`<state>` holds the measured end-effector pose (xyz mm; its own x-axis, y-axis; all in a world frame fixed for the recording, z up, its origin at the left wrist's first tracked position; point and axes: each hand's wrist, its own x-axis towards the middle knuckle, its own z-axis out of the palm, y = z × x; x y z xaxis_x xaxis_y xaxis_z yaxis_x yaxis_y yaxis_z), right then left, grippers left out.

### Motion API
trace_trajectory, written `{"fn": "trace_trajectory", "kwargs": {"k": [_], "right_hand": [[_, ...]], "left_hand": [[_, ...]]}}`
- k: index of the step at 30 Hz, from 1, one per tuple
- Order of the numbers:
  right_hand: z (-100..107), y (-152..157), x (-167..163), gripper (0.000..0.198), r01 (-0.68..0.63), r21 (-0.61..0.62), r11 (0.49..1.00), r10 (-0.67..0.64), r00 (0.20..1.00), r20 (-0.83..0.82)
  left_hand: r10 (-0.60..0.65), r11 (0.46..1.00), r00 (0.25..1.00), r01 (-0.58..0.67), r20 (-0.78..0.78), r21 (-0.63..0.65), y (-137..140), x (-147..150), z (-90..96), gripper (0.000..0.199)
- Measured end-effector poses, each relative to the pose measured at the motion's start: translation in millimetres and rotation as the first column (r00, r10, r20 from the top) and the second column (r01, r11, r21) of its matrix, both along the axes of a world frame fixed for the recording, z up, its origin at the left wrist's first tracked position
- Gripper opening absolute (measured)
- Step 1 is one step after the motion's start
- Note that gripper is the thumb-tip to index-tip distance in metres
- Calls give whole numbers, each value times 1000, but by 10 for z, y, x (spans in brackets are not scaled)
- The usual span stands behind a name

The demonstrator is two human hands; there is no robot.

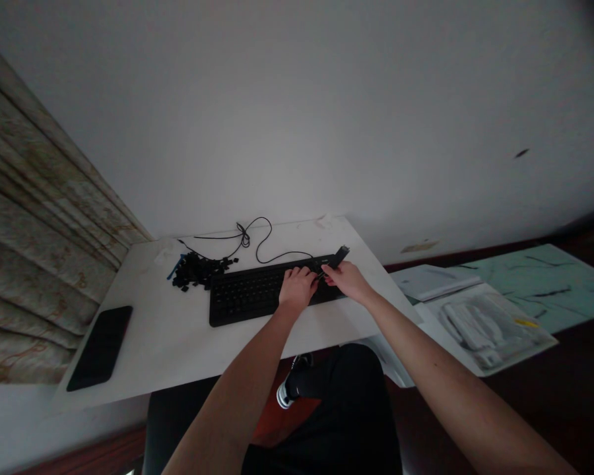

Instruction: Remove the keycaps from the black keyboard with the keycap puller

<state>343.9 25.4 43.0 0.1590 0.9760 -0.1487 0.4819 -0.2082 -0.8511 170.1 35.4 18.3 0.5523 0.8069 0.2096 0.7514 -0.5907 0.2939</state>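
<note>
A black keyboard (247,293) lies on the white table, its left part covered with keys. My left hand (297,287) rests over the keyboard's right half, palm down with fingers slightly apart, close to my right hand. Between thumb and fingers, my right hand (345,280) grips a small black brush (343,253), bristles pointing up and away. Thin metal wires show at the tool's lower end, between the two hands; whether they touch a key is too small to tell. To the left of the keyboard's far edge sits a pile of loose black keycaps (195,269).
A black cable (264,227) loops behind the keyboard. At the table's left edge lies a black phone (100,346); a blue strip (174,266) sticks out by the keycaps. Right of the table are a packaged item (475,323) and a green marbled board (549,284). A curtain (30,231) hangs left.
</note>
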Motion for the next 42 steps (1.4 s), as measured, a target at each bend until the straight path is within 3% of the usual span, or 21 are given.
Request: {"fn": "trace_trajectory", "kwargs": {"k": [8, 14, 19, 26, 31, 34, 38, 42], "right_hand": [[199, 258, -58, 19, -83, -128, 988, 95, 992, 86], [212, 391, -153, 15, -114, -177, 978, 128, 989, 68], [204, 344, -134, 17, -184, -119, 976, 193, 979, 64], [211, 124, -84, 22, -251, 61, 966, 244, 964, 103], [426, 188, -95, 20, -228, 145, 963, 208, 967, 145], [505, 272, -68, 19, -271, 96, 958, 239, 936, 259], [333, 228, -17, 23, -140, -3, 990, 140, 982, 126], [113, 130, -21, 21, -58, -1, 998, 58, 998, -16]], "left_hand": [[5, 1000, 1000, -5, 10, -23, -7, -15, 11, 23], [29, 998, 1000, -29, 2, -51, -18, -21, 41, 26], [39, 998, 999, -39, 2, -53, -10, -14, 33, 25], [3, 998, 1000, -2, 6, -70, 30, -17, 10, 25], [-2, 995, 1000, 5, 31, -96, 29, -22, 16, 24], [0, 995, 999, 4, 44, -98, 19, -28, 26, 24], [7, 995, 999, -2, 52, -104, 14, -29, 24, 24], [10, 997, 999, -5, 53, -83, 16, -25, 5, 27]]}}
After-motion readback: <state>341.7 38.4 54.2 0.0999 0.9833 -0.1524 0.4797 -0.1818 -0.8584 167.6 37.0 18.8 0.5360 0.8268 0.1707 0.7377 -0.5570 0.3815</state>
